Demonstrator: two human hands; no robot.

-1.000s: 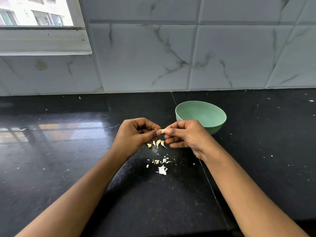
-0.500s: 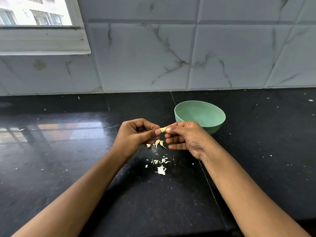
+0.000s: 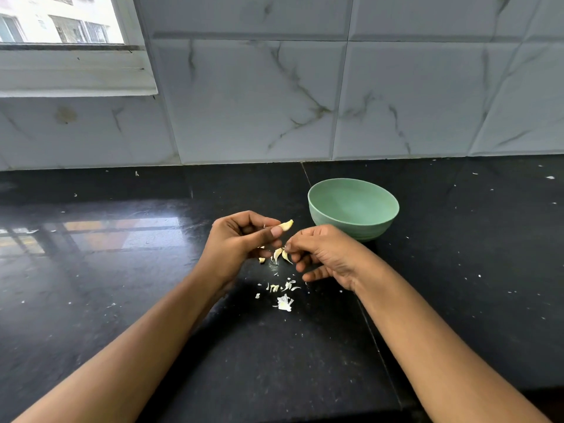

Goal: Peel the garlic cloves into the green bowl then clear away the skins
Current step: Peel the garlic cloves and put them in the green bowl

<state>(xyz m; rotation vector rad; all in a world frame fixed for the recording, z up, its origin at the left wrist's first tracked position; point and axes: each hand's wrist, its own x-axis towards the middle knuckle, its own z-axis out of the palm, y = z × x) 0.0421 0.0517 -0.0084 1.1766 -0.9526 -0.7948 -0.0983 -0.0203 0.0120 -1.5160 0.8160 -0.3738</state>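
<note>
The garlic clove point(image 3: 286, 225) is pinched by the left hand point(image 3: 241, 242), tip exposed for peeling; the right hand point(image 3: 323, 254) is held just apart, fingertips pinched, contents indiscernible. The green bowl point(image 3: 345, 230) is placed within reach toward the bench's point(image 3: 122, 300) rear edge; skins point(image 3: 285, 302) are scattered nearer its front.

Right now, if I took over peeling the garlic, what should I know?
Left hand: its fingers pinch one garlic clove above the counter.
Right hand: thumb and forefinger tips meet just below that clove; I cannot tell if they hold a scrap.
Green bowl: behind the right hand, looks empty.
Loose cloves, as they seem, lie on the black counter under the hands; skins are scattered nearer you.
Done: some skin is off.
Left: finish peeling, drop the cloves in the bowl, clear the skins.
</note>
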